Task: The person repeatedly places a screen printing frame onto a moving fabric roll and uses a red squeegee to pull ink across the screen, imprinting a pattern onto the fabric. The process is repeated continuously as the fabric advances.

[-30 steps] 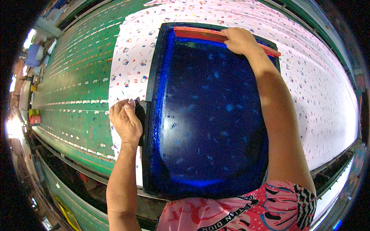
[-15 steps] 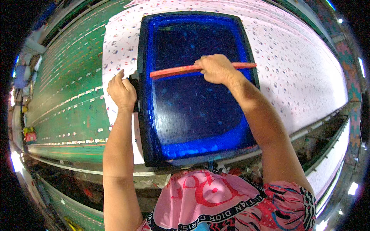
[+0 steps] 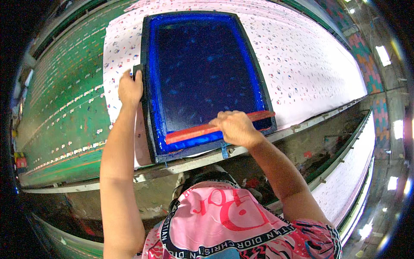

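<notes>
A screen printing frame [image 3: 256,60] with dark edges lies on white printed fabric [image 3: 297,73]. Glossy blue ink lines the borders of its dark blue mesh [image 3: 202,73]. My right hand [image 3: 237,128] is closed over the middle of a long red squeegee [image 3: 189,133], which lies across the near end of the mesh, slightly tilted with its right end farther away. On the frame's left side, my left hand [image 3: 130,90] grips a black handle [image 3: 138,70], its thumb against the inner side. The squeegee's lower edge is hidden.
The fabric, covered in small coloured motifs, lies on a long green table [image 3: 69,108]. A metal rail [image 3: 99,185] runs along the table's near edge. To the lower right, another long table [image 3: 340,181] bears white printed cloth. A walkway with coloured tiles [image 3: 379,116] is at the far right.
My right hand has drawn the squeegee toward me, from the middle of the mesh to its near end. My left hand has closed on the handle. The whole view has shifted.
</notes>
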Motion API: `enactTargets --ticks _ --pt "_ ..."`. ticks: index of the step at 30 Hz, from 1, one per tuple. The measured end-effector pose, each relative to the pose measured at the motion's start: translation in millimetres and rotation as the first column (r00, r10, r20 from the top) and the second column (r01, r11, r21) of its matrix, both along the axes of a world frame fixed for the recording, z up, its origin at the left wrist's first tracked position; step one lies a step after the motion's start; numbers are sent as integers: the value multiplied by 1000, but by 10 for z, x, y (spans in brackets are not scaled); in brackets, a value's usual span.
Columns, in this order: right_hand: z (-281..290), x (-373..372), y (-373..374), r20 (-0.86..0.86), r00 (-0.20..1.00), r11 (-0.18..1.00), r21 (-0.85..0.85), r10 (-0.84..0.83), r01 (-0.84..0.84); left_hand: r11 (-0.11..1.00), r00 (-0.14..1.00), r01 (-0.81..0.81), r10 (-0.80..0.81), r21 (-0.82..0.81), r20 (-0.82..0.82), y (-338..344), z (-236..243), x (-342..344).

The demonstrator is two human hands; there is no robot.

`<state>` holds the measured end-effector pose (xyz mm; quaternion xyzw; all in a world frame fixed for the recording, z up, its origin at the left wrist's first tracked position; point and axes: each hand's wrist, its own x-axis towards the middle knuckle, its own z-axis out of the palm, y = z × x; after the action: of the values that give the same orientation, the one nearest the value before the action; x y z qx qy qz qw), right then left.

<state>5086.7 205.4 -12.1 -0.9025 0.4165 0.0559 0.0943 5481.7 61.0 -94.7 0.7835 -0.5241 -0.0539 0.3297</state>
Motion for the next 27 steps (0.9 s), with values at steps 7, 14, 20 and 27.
enactTargets --ticks 7,14,20,27 --pt "-156 -227 438 137 990 997 -80 31 -20 994 934 -105 107 25 -341 571 16 -569" --pt "-184 -663 359 360 930 977 157 79 -144 973 946 -229 212 -42 -246 523 -297 -491" --pt "-309 -1722 -54 641 768 1000 -26 24 -9 959 937 -279 282 41 -207 453 -423 -186" --pt "-444 -2399 -661 681 688 956 59 -250 289 963 924 -265 271 56 -270 421 -336 -194"
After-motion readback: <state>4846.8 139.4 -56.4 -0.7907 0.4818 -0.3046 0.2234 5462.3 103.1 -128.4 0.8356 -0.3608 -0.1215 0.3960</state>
